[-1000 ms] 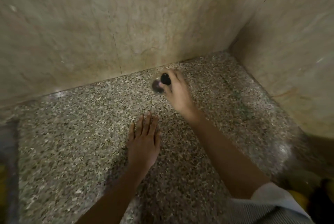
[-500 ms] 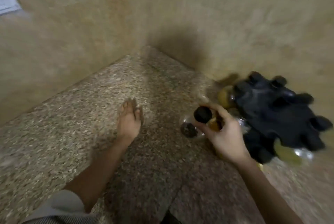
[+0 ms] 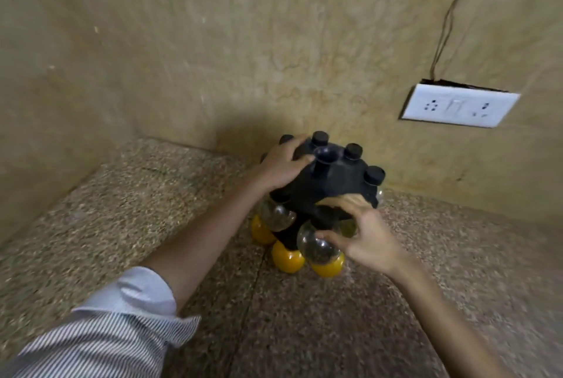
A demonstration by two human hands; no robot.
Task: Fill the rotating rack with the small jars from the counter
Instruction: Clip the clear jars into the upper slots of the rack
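A: Where does the rack stand?

B: The black rotating rack (image 3: 329, 187) stands on the speckled stone surface (image 3: 137, 210), close to the corner where two beige walls meet. A central knob (image 3: 326, 156) rises from its domed top, and black jar caps (image 3: 374, 175) stick up around the dome.

A: And the hands?

B: The left hand (image 3: 281, 168) lies spread over the left side of the dome, fingers curved against it and thumb pointing toward the knob; it presses on the rack more than it closes round anything. The right hand (image 3: 370, 236) is at the front lower edge of the rack, fingers partly curled, with the thumb and fingertips touching a clear round jar (image 3: 316, 246) that holds dark contents at its bottom.

A: Is that jar seated in the rack?

B: It hangs at the front, tilted outward, its neck hidden under the dome, so that cannot be told.

A: Other jars?

B: Another clear jar (image 3: 277, 214) sits on the left side, and yellow-filled jars (image 3: 288, 257) ring the lower tier, nearly touching the surface.

A: Anything else nearby?

B: A white socket plate (image 3: 460, 106) on the right wall, with a thin wire (image 3: 451, 11) running up from it. The left arm wears a rolled striped sleeve (image 3: 100, 338).
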